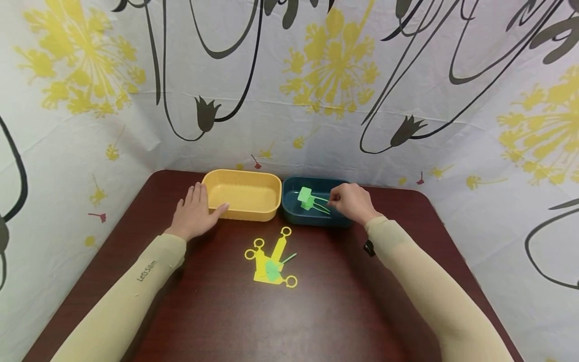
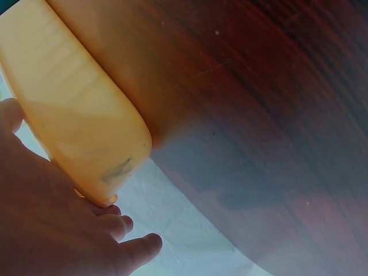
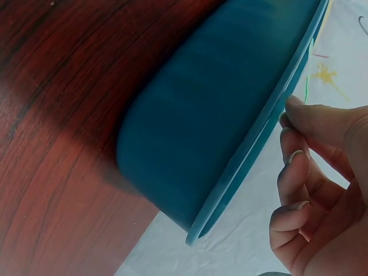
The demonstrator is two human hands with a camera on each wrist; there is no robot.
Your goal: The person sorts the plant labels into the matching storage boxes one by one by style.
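My left hand [image 1: 193,213] rests against the left end of the yellow basket [image 1: 273,215], its fingers straight and thumb spread over the front rim. In the left wrist view those fingers lie along the basket's rim. Above the right part of the teal basket [image 1: 312,220], my right hand [image 1: 355,202] pinches the thin tail of a green plastic tag [image 1: 305,194]. The right wrist view shows a thin green strip [image 3: 307,80] rising from the thumb and fingertip. Other green tags [image 1: 309,203] with thin tails lie beneath it in the teal basket.
In front of the baskets, several flat yellow pieces with ring ends [image 1: 280,247] lie in a pile on the dark wooden table [image 1: 217,311]. A green tag [image 1: 273,271] with a pointed tail lies on them. A patterned curtain [image 1: 271,115] hangs behind and at both sides.
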